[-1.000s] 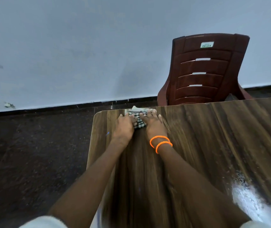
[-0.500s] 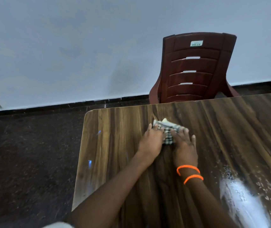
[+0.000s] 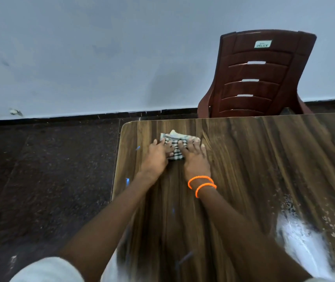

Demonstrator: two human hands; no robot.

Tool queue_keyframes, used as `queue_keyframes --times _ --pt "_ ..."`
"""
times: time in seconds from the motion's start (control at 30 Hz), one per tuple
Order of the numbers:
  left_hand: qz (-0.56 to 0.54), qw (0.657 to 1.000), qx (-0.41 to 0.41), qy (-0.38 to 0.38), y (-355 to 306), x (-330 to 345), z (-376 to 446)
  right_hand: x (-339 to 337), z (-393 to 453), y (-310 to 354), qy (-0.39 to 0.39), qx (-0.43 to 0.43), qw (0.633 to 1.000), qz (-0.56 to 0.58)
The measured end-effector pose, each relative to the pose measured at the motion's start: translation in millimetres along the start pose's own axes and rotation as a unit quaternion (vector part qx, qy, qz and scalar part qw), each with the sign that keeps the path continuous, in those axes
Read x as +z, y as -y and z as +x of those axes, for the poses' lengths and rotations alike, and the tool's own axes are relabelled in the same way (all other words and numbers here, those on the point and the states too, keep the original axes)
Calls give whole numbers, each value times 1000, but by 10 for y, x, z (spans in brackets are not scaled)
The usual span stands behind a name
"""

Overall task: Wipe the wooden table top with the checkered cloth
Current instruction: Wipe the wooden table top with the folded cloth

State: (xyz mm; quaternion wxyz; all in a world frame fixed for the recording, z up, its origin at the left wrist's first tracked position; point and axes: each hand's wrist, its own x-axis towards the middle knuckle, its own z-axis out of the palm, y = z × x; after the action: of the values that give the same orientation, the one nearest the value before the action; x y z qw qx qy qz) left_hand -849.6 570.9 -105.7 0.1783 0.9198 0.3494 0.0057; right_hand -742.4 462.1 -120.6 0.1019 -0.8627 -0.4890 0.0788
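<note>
A head-worn camera looks down along two bare forearms stretched out over a wooden desk that fills the lower right of the frame. Both hands lie side by side on a small folded checkered cloth, just right of the desk's far left corner, a little above the middle of the frame. The left hand rests palm down with straight fingers pressing the cloth's left part. The right hand does the same on its right part, fingers flat and spread, neither hand curled around the fabric. A pale edge of the cloth pokes out beyond the fingertips. Two orange bangles circle the right wrist. A whitish smear with scattered flecks marks the desk surface at the lower right. Behind the desk's far edge, at the upper right, stands a dark red plastic chair against a pale wall. Dark floor fills the left side.
</note>
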Motion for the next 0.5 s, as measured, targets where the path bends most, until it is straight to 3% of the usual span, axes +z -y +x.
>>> queue_keyframes --times 0.23,0.37,0.5 --pt "47 999 11 24 14 171 -1018 122 -1031 297 -12 -20 997 71" --pt "60 996 60 24 -429 299 -1483 93 -1594 -32 -29 6 997 77" --pt "34 994 101 -9 -788 353 -1371 -2 -1692 -356 -39 63 995 61"
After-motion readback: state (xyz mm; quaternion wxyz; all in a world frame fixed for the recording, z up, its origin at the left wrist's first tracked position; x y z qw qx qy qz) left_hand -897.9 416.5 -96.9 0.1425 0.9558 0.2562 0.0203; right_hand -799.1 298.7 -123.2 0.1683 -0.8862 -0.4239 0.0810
